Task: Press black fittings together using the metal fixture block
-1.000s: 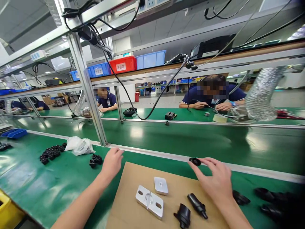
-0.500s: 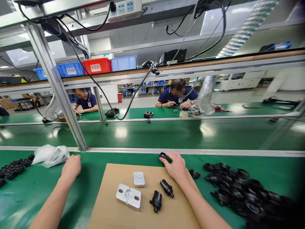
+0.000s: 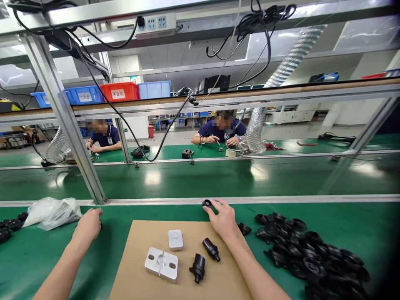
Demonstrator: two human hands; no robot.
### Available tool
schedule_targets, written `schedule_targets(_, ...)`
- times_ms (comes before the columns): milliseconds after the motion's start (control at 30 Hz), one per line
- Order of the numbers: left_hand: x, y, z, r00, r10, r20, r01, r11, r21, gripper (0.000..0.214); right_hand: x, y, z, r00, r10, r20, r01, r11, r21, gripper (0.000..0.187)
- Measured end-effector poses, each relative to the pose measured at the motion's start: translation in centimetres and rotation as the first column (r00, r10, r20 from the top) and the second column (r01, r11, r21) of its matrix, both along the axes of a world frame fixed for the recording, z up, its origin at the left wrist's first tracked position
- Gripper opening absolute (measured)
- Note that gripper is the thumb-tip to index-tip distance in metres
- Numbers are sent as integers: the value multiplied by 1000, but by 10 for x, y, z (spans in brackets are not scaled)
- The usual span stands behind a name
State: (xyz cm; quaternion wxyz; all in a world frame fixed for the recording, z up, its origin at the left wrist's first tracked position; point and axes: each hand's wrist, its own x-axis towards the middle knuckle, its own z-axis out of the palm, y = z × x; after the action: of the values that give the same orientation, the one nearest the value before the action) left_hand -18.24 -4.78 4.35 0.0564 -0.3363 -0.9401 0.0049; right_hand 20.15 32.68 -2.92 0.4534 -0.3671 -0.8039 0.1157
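Observation:
My right hand (image 3: 223, 218), at the far edge of the brown board (image 3: 128, 266), pinches a small black ring-shaped part (image 3: 206, 203) between thumb and fingers. My left hand (image 3: 86, 227) is closed just right of a clear plastic bag (image 3: 67, 213). A dark bit shows at its fingers, too hidden to name. On the board lie a square silver metal block (image 3: 175, 240) and a larger silver block with two slots and a round hollow (image 3: 161, 264). Two black plastic fittings (image 3: 198, 268) rest to their right, one (image 3: 211, 249) nearer my right forearm.
A heap of black plastic parts (image 3: 309, 254) covers the green bench on the right, with one loose piece (image 3: 244, 228) near my wrist. Black round parts (image 3: 12, 225) lie far left. A metal post (image 3: 67, 121) rises at left. Two people work across the bench.
The view has turned slightly, shifting the scene leftward and down. My left hand has moved a little away from the plastic bag. My right hand still holds the black ring-shaped part.

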Motion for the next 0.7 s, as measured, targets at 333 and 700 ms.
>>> schedule_targets(333,24,9,1,1000,-4,-17,3,997,-72,53,-1,-4,2,999,26,-36,-25,1000,19,33)
schedule_targets(700,26,15,-9,993,-58,106,69,991,-111,53,4,-8,11,995,27,-91,-22,998,63,38)
